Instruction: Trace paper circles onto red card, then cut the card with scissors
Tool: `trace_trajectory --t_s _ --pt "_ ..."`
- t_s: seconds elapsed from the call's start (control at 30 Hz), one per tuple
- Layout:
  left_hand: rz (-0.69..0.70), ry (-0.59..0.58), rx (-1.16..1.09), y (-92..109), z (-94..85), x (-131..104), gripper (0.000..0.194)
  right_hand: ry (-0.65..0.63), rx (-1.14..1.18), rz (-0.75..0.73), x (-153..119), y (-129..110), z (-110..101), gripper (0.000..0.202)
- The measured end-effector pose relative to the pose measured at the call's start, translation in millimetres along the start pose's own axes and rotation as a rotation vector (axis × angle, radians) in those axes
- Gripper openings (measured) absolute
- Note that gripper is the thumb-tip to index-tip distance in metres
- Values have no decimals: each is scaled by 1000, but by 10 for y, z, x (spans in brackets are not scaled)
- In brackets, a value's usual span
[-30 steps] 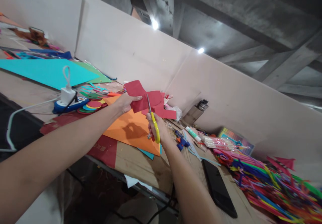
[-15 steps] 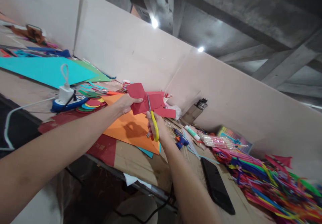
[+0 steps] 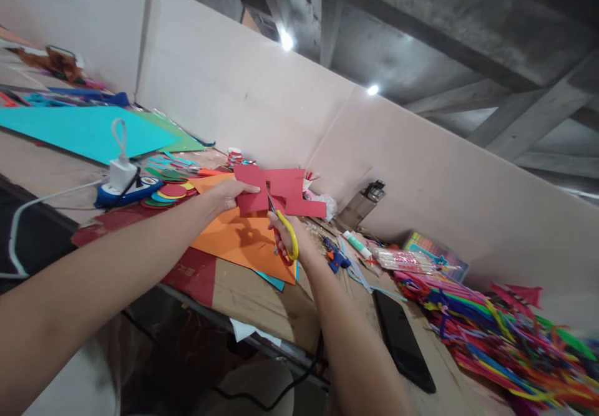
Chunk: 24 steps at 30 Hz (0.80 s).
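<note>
My left hand (image 3: 228, 193) pinches the left side of a piece of red paper (image 3: 249, 203), thumb on top. In my right hand (image 3: 284, 232) is a pair of scissors (image 3: 292, 241) with yellow and red handles. Their blades meet the paper near its middle, pointing up and away from me. More red paper (image 3: 292, 185) lies behind the held piece and overlaps it, so the border between the two is hard to make out. Below both hands an orange sheet (image 3: 243, 241) rests on the table.
Left of my hands are paper discs (image 3: 171, 193), a blue power strip (image 3: 126, 193) and a turquoise sheet (image 3: 93, 130). To the right lie a glue gun (image 3: 336, 257), a glue stick (image 3: 356, 243), a black phone (image 3: 403, 341) and a heap of colourful pipe cleaners (image 3: 510, 335). A bottle (image 3: 362, 204) stands by the wall.
The held red paper has dropped and tilted flatter. The scissors have come down and left a little, their blades turned further left. Both hands keep their hold.
</note>
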<state>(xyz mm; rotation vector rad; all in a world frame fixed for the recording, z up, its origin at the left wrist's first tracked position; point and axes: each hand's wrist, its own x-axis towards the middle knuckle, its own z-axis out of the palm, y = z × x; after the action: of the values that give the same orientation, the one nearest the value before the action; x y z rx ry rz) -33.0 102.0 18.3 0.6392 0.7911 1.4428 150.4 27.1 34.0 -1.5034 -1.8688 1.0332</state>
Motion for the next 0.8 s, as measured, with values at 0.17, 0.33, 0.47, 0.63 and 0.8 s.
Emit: trace_trajectory --t_s 0.17,0.33,0.47,0.63,0.8 --pt "47 23 -36 199 -107 78 27 20 -261 -9 76 80 -128 50" --pt "47 0 -18 321 -158 72 25 150 -437 -141 167 176 -240 48" --pt "46 121 82 371 -189 66 10 158 -538 -159 166 199 -320 47" --pt "73 142 140 390 -203 38 12 106 -848 -80 93 176 -362 37" --pt "-129 -150 412 345 -261 -13 13 56 -953 -12 75 177 -392 31"
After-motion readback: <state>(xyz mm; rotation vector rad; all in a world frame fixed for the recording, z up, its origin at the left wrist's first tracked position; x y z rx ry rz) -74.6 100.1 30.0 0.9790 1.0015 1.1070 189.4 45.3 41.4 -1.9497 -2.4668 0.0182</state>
